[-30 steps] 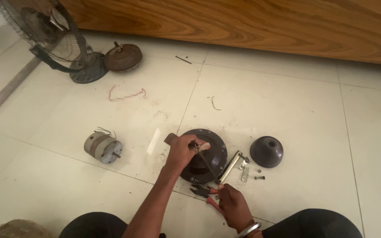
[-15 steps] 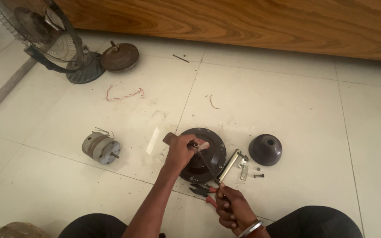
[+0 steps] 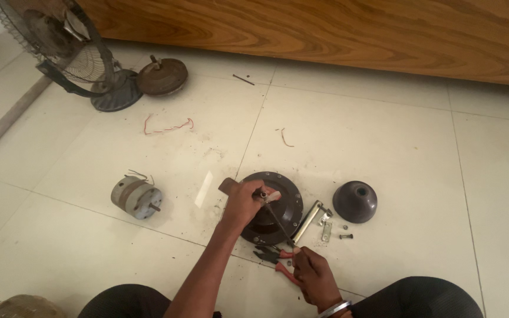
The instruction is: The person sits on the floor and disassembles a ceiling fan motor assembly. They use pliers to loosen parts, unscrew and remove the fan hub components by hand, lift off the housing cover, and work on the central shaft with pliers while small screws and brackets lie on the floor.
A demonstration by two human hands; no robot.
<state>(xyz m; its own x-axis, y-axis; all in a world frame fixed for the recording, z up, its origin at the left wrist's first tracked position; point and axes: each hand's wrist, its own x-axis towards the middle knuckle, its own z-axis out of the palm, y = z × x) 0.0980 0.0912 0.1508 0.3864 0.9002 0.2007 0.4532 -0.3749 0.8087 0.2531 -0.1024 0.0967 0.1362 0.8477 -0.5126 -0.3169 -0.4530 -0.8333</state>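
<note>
Left grip (image 3: 244, 203): clenched, pressing on dark disc (image 3: 275, 206), pinching rod tip.
Right grip (image 3: 312, 272): closed round rod (image 3: 278, 221) lower end, beside pliers (image 3: 278, 259).
Rod axis: slanting from right hand up-left to disc centre.
Disc: on floor (image 3: 384, 147), nearer left hand.
Nearby: cap (image 3: 354, 201), motor (image 3: 136, 198).

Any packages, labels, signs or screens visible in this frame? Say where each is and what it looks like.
None in view. The tiled floor holds only bare fan parts and tools: a dark round motor housing under the left hand, red-handled pliers by the right hand, a grey cylindrical motor, a dark dome cover, and a caged fan at top left.
</note>
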